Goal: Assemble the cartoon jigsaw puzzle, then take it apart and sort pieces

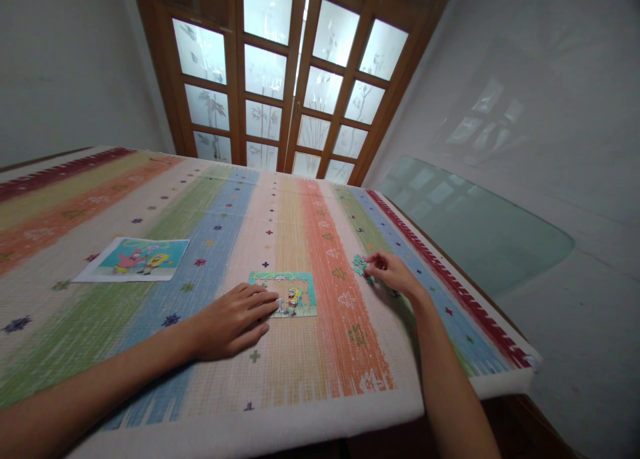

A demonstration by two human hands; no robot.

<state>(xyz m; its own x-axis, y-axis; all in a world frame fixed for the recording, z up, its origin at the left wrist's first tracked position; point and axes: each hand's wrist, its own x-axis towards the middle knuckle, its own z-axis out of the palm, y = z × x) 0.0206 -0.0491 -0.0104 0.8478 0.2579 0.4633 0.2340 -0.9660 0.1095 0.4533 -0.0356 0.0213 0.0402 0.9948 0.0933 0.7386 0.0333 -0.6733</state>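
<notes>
A partly assembled jigsaw puzzle (pixel 303 307) lies on the striped cloth, its teal border framing a gap through which the cloth shows. A yellow cartoon figure fills part of its right side. My left hand (pixel 240 319) rests flat over the puzzle's left side, fingers stretched out, covering some of it. To the right, my right hand (pixel 393 272) is at a small heap of loose teal puzzle pieces (pixel 359 265). Its fingers are curled and pinched at the heap's edge; whether a piece is between them is too small to tell. Part of the heap is hidden behind this hand.
A printed reference picture (pixel 145 258) with cartoon figures lies at the left of the table. The striped tablecloth (pixel 280 372) hangs over the near edge. A glass panel (pixel 500 232) leans against the right wall, and wooden glazed doors (pixel 295 66) stand behind the table.
</notes>
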